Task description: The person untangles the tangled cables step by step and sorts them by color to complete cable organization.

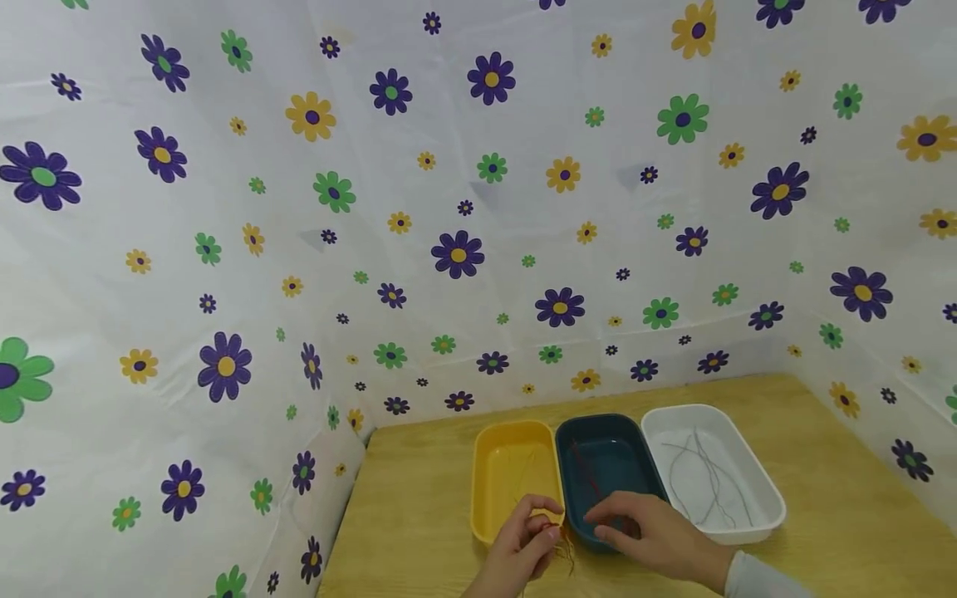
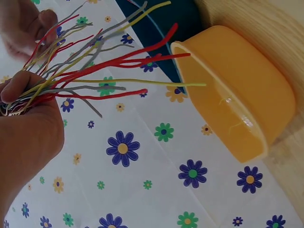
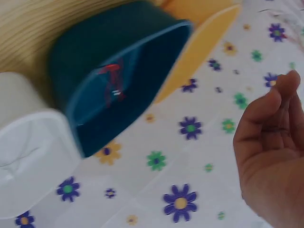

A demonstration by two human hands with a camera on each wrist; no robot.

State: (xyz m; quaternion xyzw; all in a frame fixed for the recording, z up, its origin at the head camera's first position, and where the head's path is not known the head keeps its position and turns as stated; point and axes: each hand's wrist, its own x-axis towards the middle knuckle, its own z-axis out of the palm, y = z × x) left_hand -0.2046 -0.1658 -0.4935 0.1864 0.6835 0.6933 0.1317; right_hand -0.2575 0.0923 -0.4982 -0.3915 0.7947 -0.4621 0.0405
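Note:
My left hand (image 1: 516,552) grips a bundle of thin wires (image 2: 109,64) in red, grey and yellow, whose loose ends fan out in the left wrist view. It is at the near edge of the yellow tub (image 1: 479,482). Close by, my right hand (image 1: 661,531) is over the near end of the dark blue tub (image 1: 628,465), its fingers loosely bent. In the right wrist view no wire shows between its thumb and fingers. Red wires (image 3: 112,71) lie inside the blue tub.
A white tub (image 1: 770,507) with several grey wires (image 1: 710,469) stands right of the blue one. Fine yellow strands lie in the yellow tub. The three tubs sit side by side on a wooden table (image 1: 419,498), with flowered sheeting (image 1: 419,332) behind and at both sides.

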